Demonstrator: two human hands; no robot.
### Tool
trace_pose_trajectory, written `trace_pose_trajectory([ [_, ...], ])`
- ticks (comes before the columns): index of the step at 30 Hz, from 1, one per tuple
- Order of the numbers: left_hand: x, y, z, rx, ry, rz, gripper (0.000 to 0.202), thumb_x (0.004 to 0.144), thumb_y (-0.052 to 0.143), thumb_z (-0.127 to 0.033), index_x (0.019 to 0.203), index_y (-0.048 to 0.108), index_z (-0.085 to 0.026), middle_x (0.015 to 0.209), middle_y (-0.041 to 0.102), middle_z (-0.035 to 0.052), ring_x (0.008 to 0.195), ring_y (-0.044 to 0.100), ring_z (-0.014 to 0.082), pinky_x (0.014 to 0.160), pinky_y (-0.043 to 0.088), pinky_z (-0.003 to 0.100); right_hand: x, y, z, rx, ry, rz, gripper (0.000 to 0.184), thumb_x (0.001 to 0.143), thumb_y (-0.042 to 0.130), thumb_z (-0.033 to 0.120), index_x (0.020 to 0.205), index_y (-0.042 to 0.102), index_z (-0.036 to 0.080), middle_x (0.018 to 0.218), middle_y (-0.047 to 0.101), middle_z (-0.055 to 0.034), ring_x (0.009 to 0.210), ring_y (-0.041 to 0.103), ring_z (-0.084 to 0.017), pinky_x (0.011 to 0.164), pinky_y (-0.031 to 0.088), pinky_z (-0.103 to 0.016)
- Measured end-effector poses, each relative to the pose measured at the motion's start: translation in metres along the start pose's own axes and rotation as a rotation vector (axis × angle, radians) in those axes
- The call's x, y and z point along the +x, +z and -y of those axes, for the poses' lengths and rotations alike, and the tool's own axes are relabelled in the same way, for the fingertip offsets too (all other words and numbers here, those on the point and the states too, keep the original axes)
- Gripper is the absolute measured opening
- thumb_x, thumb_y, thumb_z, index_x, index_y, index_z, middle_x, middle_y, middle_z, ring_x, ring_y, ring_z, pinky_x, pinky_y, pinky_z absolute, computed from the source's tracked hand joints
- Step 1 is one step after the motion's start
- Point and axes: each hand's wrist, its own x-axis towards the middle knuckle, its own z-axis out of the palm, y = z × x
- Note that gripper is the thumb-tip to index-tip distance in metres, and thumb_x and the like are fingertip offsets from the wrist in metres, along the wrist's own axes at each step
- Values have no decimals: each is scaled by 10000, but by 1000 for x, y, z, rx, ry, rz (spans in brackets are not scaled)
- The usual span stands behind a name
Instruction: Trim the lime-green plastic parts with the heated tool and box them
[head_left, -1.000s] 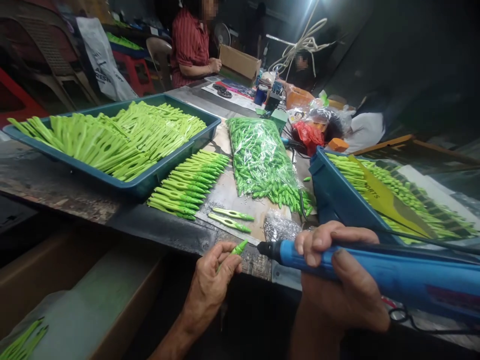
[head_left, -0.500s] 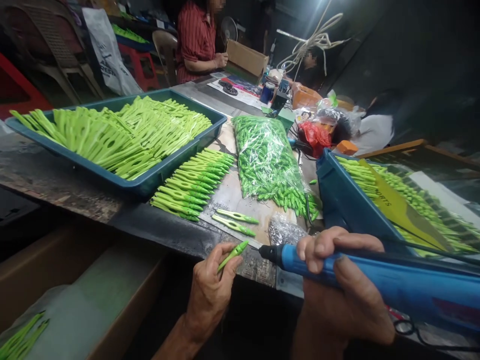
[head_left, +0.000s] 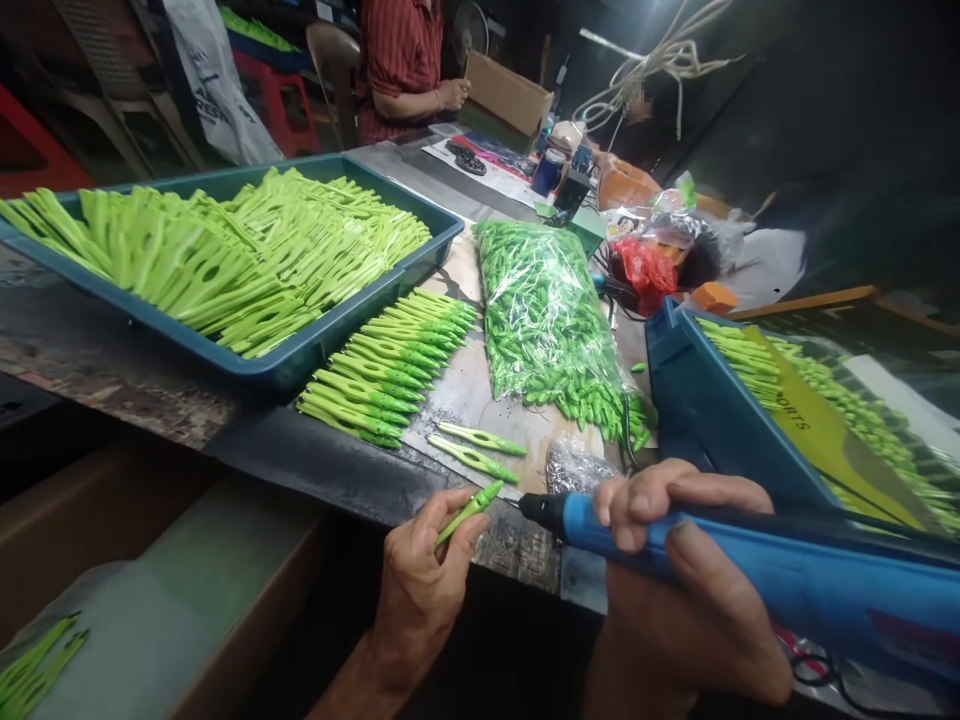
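Between thumb and fingers, my left hand (head_left: 427, 575) pinches a green plastic piece (head_left: 471, 512) with a pointed tip, tilted up to the right. My right hand (head_left: 697, 570) is wrapped round a blue electric screwdriver (head_left: 720, 555). The tool's black nose (head_left: 541, 511) points left at the green piece, its thin bit close to it; whether they touch I cannot tell. Just beyond lie two loose green pieces (head_left: 480, 450), one above the other. A row of similar green pieces (head_left: 390, 370) lies to their left. A small clear bag of shiny metal bits (head_left: 574, 465) sits behind the tool's nose.
At left stands a blue tray (head_left: 281, 370) heaped with light green parts. A clear bag of green tips (head_left: 551, 310) lies mid-table. Another blue bin (head_left: 697, 400) with green parts is at right. An open carton (head_left: 255, 610) is below the table edge. A person (head_left: 401, 70) stands behind.
The view has shifted slightly, so the table things sit a little differently in it. Both hands keep their holds, and the green piece remains near the screwdriver's nose.
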Motion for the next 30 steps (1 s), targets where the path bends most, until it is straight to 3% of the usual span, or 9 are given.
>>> trace_pose_trajectory([
  [7, 3, -1, 1, 33, 24, -53, 135, 777, 598, -242, 883, 640, -170, 787, 727, 18, 685, 679, 152, 636, 507, 182, 3, 4, -4, 0, 20, 44, 190, 725, 524, 123, 912, 533, 154, 737, 541, -9, 531, 487, -108, 567, 382, -302],
  [15, 4, -10, -7, -2, 62, -9, 85, 811, 554, -216, 758, 599, -167, 690, 661, -5, 657, 628, 125, 612, 460, 175, 1, 16, -4, 0, 42, 66, 177, 740, 543, 135, 915, 534, 157, 740, 537, -9, 536, 493, -106, 574, 390, -305],
  [21, 2, -17, -12, -202, -211, 54, 131, 828, 541, -296, 784, 557, -174, 620, 583, -30, 533, 476, 85, 514, 371, 186, 2, 24, -2, -5, 58, 75, 165, 739, 564, 145, 903, 541, 156, 727, 539, -3, 546, 498, -107, 574, 395, -301],
  [23, -1, -21, -14, -299, -315, 92, 153, 845, 522, -327, 824, 545, -177, 635, 575, -31, 532, 435, 81, 515, 353, 191, 2, 26, -1, -14, 67, 88, 160, 746, 572, 158, 905, 550, 158, 730, 543, -3, 545, 498, -105, 582, 396, -301],
  [27, -9, -34, -18, -454, -397, 175, 205, 877, 462, -351, 882, 566, -174, 713, 565, -7, 595, 408, 91, 569, 353, 210, 1, 30, -1, -27, 77, 93, 149, 751, 589, 189, 897, 570, 167, 718, 538, -1, 539, 488, -104, 585, 392, -300],
  [30, -15, -42, -20, -560, -513, 201, 191, 860, 477, -327, 837, 573, -163, 734, 560, 7, 605, 399, 96, 589, 354, 224, -1, 33, -1, -23, 100, 84, 153, 743, 607, 200, 889, 566, 177, 712, 542, 0, 531, 486, -109, 586, 389, -305],
])
